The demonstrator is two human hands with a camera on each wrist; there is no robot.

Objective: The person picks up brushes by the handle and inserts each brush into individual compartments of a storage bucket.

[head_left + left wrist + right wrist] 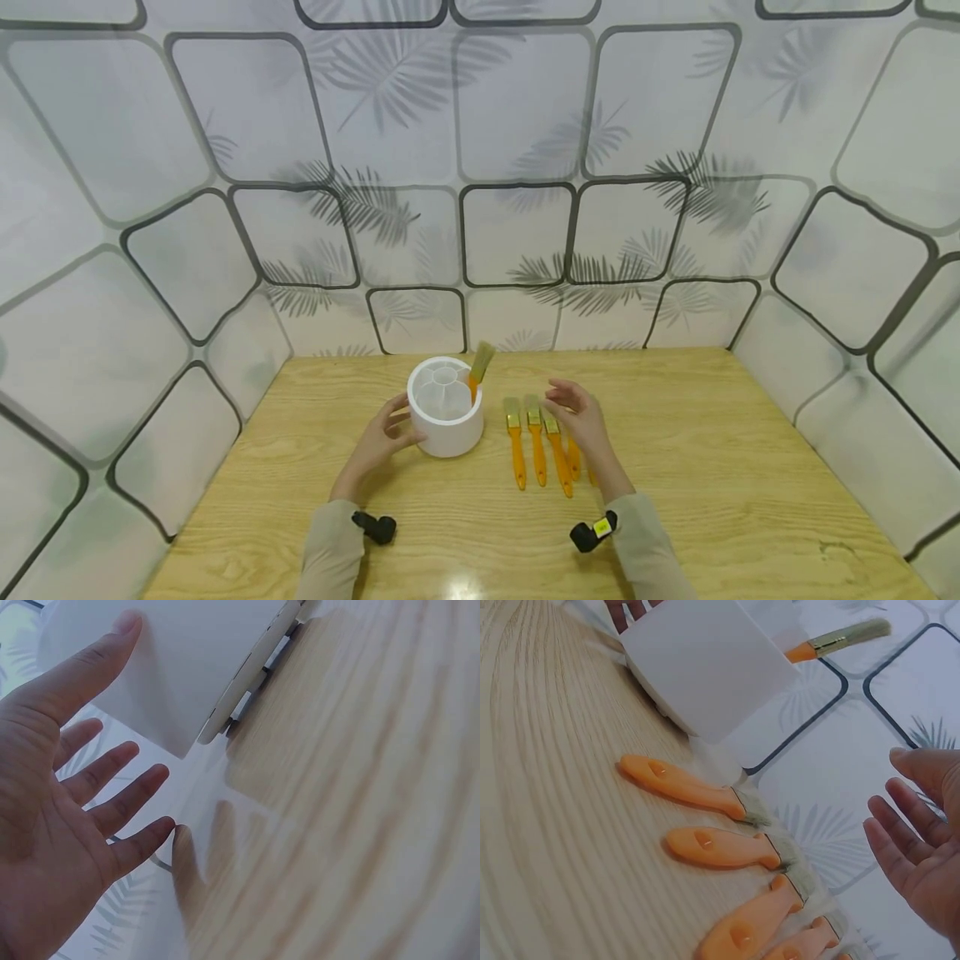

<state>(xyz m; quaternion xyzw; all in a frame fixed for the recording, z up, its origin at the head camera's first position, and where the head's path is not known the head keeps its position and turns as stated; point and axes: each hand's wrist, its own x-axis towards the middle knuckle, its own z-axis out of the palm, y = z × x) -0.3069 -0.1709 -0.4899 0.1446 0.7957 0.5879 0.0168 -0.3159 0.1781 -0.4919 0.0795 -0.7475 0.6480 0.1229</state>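
Observation:
A white round organizer [450, 439] with several compartments stands on the table. One paintbrush [481, 365] leans in its right side, bristles up and orange handle down inside. My left hand [382, 440] is at the organizer's left side, its thumb against the wall and its fingers spread in the left wrist view. Right of the organizer, several paintbrushes with orange handles [518, 454] lie roughly side by side, bristles toward the wall. Over the right-hand brushes hovers my right hand [585, 421], holding nothing, fingers loosely bent; it partly hides some of them.
The light wood table [720, 467] reaches back to a wall [517, 233] covered in a pattern of rounded frames and grey leaves. Similar panels rise at left and right. Each wrist carries a small black camera [377, 528].

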